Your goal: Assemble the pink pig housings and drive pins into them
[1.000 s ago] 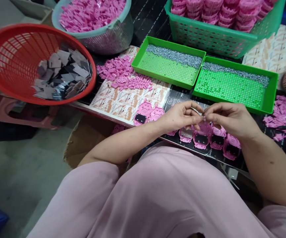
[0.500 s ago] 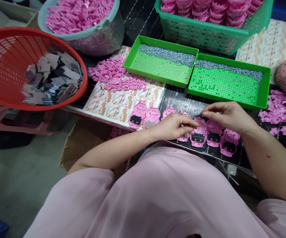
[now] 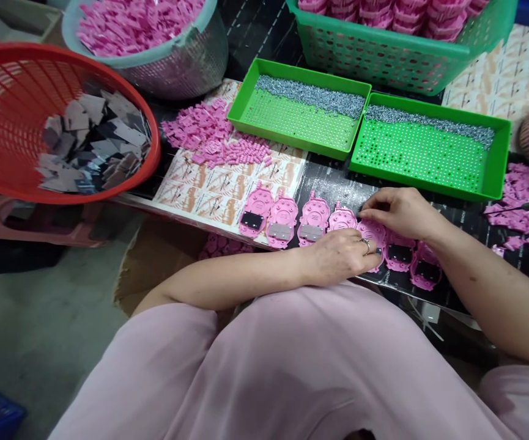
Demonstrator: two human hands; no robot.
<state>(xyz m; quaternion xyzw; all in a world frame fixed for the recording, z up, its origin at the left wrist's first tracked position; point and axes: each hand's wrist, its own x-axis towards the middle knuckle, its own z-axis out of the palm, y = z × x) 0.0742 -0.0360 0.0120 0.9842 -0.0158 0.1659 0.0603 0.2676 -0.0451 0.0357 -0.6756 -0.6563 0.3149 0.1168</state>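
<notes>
low — left hand, over pink casings

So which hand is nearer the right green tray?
Right. The right hand is just in front of the right green tray; the left hand is farther away, over the row of pink cases.

Passage: strip of worktop between row of pink casings and green trays. Obstacles: right grip, across the strip's right part; left grip, over the row's middle; red basket, far left.
</notes>
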